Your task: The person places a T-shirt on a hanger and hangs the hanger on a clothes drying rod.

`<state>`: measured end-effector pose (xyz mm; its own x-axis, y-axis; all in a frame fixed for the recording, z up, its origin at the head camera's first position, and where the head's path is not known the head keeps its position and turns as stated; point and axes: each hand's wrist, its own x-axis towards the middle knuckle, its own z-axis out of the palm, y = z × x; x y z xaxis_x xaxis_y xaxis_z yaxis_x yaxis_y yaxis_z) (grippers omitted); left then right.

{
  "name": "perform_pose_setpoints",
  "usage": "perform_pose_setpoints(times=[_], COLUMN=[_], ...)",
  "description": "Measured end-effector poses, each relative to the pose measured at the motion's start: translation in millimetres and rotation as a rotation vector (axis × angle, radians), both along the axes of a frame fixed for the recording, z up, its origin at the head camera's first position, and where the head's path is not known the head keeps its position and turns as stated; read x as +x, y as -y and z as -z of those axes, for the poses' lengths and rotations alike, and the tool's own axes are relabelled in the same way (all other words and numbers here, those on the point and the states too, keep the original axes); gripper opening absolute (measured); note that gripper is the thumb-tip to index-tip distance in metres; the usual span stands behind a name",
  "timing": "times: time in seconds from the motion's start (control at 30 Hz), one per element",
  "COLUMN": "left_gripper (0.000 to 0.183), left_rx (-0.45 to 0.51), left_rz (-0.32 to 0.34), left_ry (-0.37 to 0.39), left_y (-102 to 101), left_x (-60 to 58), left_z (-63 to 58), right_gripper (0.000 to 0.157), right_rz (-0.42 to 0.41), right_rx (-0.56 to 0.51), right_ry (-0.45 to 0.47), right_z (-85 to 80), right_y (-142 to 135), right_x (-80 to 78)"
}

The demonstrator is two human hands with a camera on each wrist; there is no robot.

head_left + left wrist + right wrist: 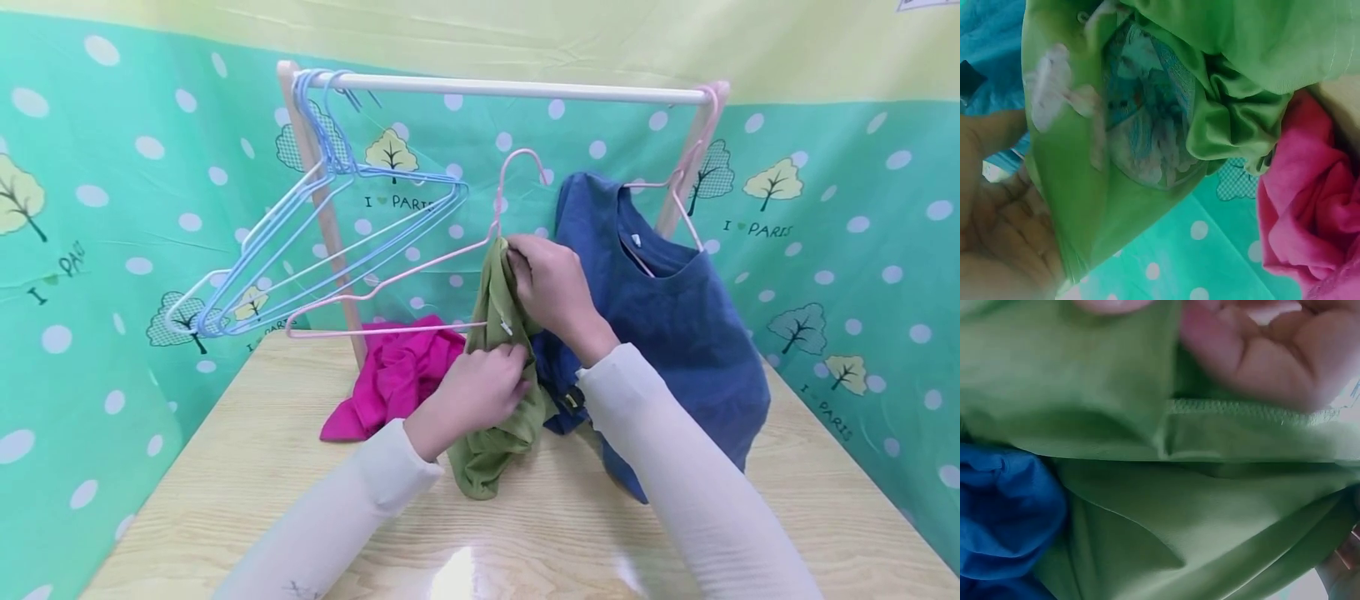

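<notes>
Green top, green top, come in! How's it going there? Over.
Left hand and right hand gripping green top. Around one end of pink hanger; other end bare. Blue top hanging close, possibly in the way.

There is free passage over the counter [240,446] at left; higher up the pink hanger [431,264] and blue hangers [336,166] obstruct, and on the right the blue shirt [678,358].

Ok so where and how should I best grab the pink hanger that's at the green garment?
I'd pinch the pink hanger at its neck, just below the hook, coming from the left. The neck stands upright and bare, while the green garment and your right hand crowd the hanger's right side.
</notes>
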<state>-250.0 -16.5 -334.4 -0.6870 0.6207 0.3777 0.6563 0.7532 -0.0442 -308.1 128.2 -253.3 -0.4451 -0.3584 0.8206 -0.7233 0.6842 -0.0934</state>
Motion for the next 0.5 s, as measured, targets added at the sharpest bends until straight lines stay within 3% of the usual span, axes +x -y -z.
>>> perform_pose_setpoints(times=[0.2, 0.4, 0.5], left_gripper=[0.03, 0.03, 0.03], left_rx=[0.059, 0.062, 0.097], left_rz=[-0.105, -0.118, -0.105], left_ry=[0.088, 0.172, 0.163], left_y=[6.8, 20.8, 31.6], left_x=[9.9, 16.6, 19.6], left_z=[-3.2, -9.5, -14.7], right_gripper=[0.014, 0.014, 0.013], right_rz=[0.027, 0.051, 0.07], right_rx=[-0.036, -0.057, -0.062], right_ry=[-0.029, -0.036, -0.035], right_z=[0.5, 3.0, 5.2], right_y=[-2.7, -3.5, -5.8], right_x=[-0.2, -1.3, -2.1])
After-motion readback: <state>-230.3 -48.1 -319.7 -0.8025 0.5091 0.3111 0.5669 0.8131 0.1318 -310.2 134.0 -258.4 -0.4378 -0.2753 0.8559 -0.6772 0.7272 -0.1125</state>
